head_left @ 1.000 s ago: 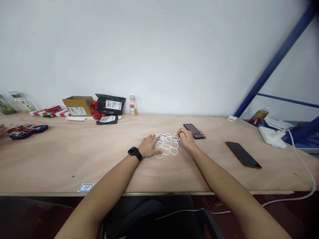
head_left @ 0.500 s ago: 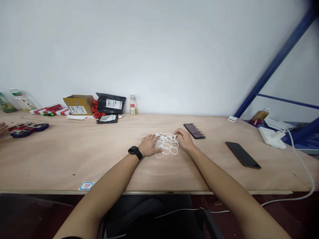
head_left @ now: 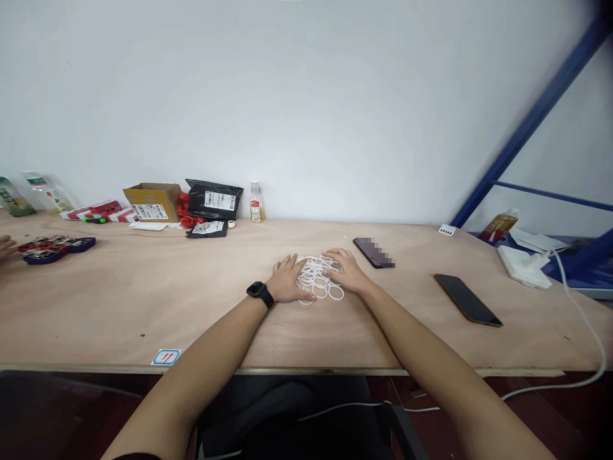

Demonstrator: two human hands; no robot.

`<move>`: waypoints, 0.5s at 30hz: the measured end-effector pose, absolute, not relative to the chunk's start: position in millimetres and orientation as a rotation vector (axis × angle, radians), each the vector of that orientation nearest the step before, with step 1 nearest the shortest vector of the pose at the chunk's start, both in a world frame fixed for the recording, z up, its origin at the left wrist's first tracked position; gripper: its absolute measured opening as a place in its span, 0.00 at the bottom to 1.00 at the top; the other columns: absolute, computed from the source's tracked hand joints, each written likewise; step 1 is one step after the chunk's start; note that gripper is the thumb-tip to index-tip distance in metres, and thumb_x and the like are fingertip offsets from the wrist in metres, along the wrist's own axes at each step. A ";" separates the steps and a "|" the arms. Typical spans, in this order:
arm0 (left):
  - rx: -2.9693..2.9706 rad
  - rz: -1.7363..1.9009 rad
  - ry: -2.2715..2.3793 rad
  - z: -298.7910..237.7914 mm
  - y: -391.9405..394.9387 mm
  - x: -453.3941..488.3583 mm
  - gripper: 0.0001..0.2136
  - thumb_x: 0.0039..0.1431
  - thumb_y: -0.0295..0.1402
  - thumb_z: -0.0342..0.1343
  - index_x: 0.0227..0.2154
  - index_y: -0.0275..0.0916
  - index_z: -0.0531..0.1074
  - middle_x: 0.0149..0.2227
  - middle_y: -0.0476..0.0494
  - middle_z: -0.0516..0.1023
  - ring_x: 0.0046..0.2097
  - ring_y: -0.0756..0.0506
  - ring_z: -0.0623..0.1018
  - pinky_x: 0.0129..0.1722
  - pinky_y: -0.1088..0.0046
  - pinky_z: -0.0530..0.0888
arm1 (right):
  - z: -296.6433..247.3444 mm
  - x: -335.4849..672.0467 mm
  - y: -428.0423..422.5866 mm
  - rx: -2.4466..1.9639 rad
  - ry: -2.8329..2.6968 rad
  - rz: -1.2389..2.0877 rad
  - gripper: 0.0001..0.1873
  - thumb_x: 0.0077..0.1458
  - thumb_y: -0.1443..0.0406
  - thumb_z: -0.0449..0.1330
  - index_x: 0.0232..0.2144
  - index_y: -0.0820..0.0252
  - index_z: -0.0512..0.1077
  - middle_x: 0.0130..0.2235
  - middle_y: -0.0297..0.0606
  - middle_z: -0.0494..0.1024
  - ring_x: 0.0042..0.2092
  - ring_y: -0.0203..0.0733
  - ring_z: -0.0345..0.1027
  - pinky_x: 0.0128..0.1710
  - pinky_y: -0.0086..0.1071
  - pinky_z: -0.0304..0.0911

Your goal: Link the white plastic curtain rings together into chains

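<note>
A cluster of thin white rings lies on the wooden table, many of them overlapping. From the left side, my left hand rests against the cluster, fingers stretched and thumb along its near edge. On the opposite side, my right hand is laid over the rings, fingers apart, covering some of them. Both hands touch the rings without a grip on any that I can see. A black watch is on my left wrist.
Behind my right hand lies a phone; another phone is farther right. An open cardboard box, a black parcel and a small bottle stand by the wall. At far left, a co-worker's hand is near red and blue items.
My right hand has opened from a pinch at the rings' right edge and spread over them, moving slightly left. My left hand stays nearly in place.
</note>
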State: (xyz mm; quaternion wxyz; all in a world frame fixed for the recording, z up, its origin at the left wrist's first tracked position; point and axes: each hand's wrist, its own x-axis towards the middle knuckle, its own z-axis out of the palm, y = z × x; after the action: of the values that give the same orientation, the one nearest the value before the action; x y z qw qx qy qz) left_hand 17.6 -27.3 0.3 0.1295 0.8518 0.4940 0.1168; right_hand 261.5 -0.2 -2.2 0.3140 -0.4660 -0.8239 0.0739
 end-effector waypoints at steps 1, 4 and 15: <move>2.477 0.328 1.434 -0.6 -27.0 17.3 0.55 0.39 0.66 0.55 0.67 0.44 0.43 0.69 0.32 0.39 0.68 0.29 0.42 0.63 0.45 0.45 | -4.9 261.5 0.5 -1.258 -2.205 0.202 0.29 0.52 0.51 0.61 0.55 0.52 0.69 0.58 0.46 0.67 0.60 0.57 0.56 0.59 0.52 0.50; 2.474 0.300 1.423 -2.9 -26.0 16.6 0.55 0.39 0.66 0.55 0.67 0.42 0.43 0.69 0.32 0.40 0.68 0.29 0.43 0.63 0.46 0.46 | -13.8 259.6 2.2 -1.347 -2.342 0.305 0.35 0.52 0.45 0.58 0.60 0.49 0.63 0.64 0.46 0.58 0.65 0.62 0.46 0.61 0.57 0.44; 2.441 0.625 1.486 3.7 -23.1 16.6 0.29 0.54 0.56 0.52 0.55 0.45 0.67 0.56 0.43 0.71 0.59 0.37 0.66 0.60 0.57 0.56 | -17.1 250.6 2.2 -1.045 -2.431 0.386 0.26 0.59 0.54 0.55 0.58 0.53 0.67 0.60 0.43 0.67 0.62 0.51 0.58 0.62 0.49 0.51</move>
State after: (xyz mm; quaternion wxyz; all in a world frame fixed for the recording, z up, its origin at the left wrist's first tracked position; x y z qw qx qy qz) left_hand 16.6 -23.1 3.7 0.1079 0.8296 0.5050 0.2124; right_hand 250.6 2.2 -17.1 0.2318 -0.3802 -0.8843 0.1406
